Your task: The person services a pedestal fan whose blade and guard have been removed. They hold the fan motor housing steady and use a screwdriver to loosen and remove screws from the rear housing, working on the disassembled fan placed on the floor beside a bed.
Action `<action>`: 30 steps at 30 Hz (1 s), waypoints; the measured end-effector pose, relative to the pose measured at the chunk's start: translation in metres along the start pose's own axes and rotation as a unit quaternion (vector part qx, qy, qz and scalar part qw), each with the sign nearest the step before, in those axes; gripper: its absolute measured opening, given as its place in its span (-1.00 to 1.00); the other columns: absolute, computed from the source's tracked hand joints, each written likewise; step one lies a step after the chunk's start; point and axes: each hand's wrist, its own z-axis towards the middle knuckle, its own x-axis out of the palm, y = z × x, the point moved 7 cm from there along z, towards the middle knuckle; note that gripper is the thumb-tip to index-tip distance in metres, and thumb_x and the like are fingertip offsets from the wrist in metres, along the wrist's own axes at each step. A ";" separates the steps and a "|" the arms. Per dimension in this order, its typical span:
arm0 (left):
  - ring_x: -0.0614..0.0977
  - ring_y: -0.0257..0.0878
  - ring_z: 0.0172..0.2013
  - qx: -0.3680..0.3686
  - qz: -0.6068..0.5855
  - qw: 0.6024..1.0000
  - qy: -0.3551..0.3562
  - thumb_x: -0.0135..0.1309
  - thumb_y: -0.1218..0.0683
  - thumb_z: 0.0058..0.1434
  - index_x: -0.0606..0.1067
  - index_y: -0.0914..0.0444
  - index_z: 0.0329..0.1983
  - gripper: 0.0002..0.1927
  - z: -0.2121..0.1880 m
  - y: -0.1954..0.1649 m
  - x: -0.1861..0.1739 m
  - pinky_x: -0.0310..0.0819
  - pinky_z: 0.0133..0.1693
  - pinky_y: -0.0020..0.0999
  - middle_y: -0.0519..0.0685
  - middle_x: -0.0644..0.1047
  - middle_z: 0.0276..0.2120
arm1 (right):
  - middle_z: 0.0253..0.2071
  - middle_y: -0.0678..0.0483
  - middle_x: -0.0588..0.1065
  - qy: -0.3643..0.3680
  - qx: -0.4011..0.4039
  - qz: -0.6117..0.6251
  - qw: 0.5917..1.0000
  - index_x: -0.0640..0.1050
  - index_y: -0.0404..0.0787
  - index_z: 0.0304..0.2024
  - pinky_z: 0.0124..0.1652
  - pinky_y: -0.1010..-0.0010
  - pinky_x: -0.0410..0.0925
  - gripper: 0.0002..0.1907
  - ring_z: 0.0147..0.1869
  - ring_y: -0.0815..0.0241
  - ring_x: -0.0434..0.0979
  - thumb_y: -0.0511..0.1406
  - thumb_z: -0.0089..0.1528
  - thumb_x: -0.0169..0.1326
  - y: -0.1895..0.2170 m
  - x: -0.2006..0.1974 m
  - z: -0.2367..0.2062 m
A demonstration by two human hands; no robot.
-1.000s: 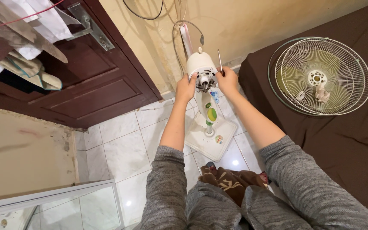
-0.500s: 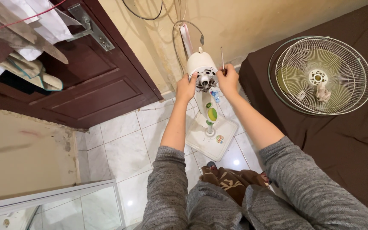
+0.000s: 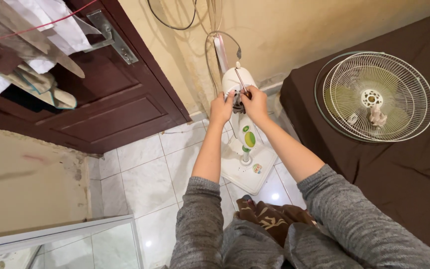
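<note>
Since the earlier frames both hands stay on the fan motor housing (image 3: 236,82); the thin tool has tipped from near upright to a slant across the housing top, and the right hand has closed in toward the middle.

Left hand (image 3: 221,108): fingers curled against the left side of the white housing, gripping it. Right hand (image 3: 255,103): fingers pinched shut on a screwdriver (image 3: 241,81), a thin rod-like tool whose shaft slants up and left over the housing; its tip is too small to make out.

Housing sits atop the white pedestal fan stand (image 3: 247,162), whose square base rests on the white tiled floor (image 3: 145,174), near the wall. Detached fan grille (image 3: 376,97), blades inside, lies flat on the dark brown bed cover (image 3: 399,179), toward its far edge, well apart from both hands. Dark wooden door (image 3: 110,104) at left.
</note>
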 end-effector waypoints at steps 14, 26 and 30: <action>0.63 0.28 -0.10 -0.018 -0.018 1.000 0.007 -0.06 -0.33 0.31 0.53 0.38 -0.08 -0.35 -0.003 -0.003 0.001 0.48 -0.04 0.01 0.36 0.61 -0.22 | -0.31 -0.16 0.55 -0.026 -0.016 -0.074 0.997 0.55 -0.35 -0.27 -0.25 0.17 0.41 -0.85 -0.26 -0.13 0.59 -0.36 0.19 0.21 0.028 -0.006 -0.004; 0.64 0.29 -0.10 0.023 0.034 0.998 0.043 0.02 -0.35 0.23 0.45 0.41 0.01 -0.28 -0.007 -0.009 0.002 0.50 -0.05 0.04 0.39 0.60 -0.21 | -0.45 -0.04 0.56 -0.031 0.072 0.020 0.997 0.52 -0.35 -0.37 -0.32 0.32 0.42 -0.74 -0.37 0.15 0.56 -0.32 0.12 0.35 -0.006 -0.007 0.004; 0.66 0.26 -0.09 0.014 0.060 0.997 0.046 0.03 -0.37 0.22 0.43 0.39 0.05 -0.26 -0.012 -0.016 -0.002 0.53 -0.06 0.04 0.36 0.63 -0.19 | -0.54 0.07 0.54 -0.013 0.109 0.017 0.994 0.57 -0.33 -0.44 -0.43 0.42 0.38 -0.74 -0.48 0.35 0.50 -0.33 0.04 0.42 -0.010 -0.010 0.013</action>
